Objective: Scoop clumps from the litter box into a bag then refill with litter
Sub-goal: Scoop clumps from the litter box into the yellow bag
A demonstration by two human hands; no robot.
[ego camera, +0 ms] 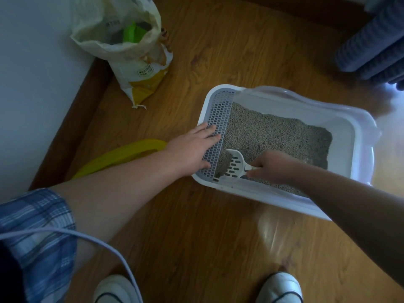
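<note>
Head view: left hand (pixel 192 149), fingers spread flat, steadies the grated end of the litter box (pixel 349 136) on the floor; right hand (pixel 273 166) pinches the light, rigid scoop (pixel 235 165) by its handle, likely the proper hold, blade in loose litter (pixel 273 132).

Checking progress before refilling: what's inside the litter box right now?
Grey litter lies in the litter box, and the right hand holds a white slotted scoop dug into it. Whatever lies beneath the litter and hand is hidden.
</note>
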